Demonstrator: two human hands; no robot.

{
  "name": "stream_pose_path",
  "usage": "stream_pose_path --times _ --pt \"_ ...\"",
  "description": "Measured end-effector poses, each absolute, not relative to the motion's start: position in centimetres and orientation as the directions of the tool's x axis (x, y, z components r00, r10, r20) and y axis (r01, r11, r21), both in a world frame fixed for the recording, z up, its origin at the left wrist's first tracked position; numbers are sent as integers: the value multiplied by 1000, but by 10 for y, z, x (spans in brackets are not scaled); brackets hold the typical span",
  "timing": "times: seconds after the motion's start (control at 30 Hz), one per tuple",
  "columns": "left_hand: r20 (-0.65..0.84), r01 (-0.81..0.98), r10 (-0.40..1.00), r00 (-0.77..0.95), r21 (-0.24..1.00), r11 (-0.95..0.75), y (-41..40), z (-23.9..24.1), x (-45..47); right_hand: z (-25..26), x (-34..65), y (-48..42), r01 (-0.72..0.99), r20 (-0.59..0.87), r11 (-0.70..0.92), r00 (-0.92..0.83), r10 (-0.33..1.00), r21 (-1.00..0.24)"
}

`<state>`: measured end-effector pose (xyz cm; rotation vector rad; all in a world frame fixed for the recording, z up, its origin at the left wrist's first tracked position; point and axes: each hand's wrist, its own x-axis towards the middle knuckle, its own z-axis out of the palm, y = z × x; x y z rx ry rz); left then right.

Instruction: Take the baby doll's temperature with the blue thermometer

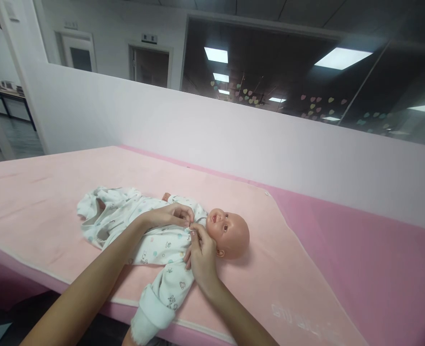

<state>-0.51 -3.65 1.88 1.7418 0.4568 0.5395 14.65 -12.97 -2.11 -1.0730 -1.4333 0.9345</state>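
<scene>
A baby doll lies on its back on a light pink mat [54, 182], its bald head [230, 233] to the right. It wears a white printed onesie [143, 230], with one sleeve [162, 298] hanging over the near edge. My left hand [172, 215] pinches the onesie's collar just below the doll's chin. My right hand [201, 254] meets it from the near side, fingers closed on the same neckline beside the doll's ear. Both hands touch at the collar; what lies between the fingertips is too small to make out.
The mat covers a darker pink surface [378, 269] that extends right. A white partition wall [234, 139] runs along the far side, with dark glass panels above it. Doors and a corridor show at the far left.
</scene>
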Motion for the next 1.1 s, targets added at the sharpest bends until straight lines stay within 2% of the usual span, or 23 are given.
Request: stream_pose_path --times 0.63,0.9,1.1 --pt "119 10 585 802 977 -212 -39 22 -2 -24 145 -130 103 306 301 29 952 -948" --pt "127 32 572 811 965 -259 -38 23 -3 -26 145 -126 179 391 380 30 920 -907" --pt "126 58 557 821 952 -300 -36 22 -3 -27 144 -126 136 343 336 35 939 -932"
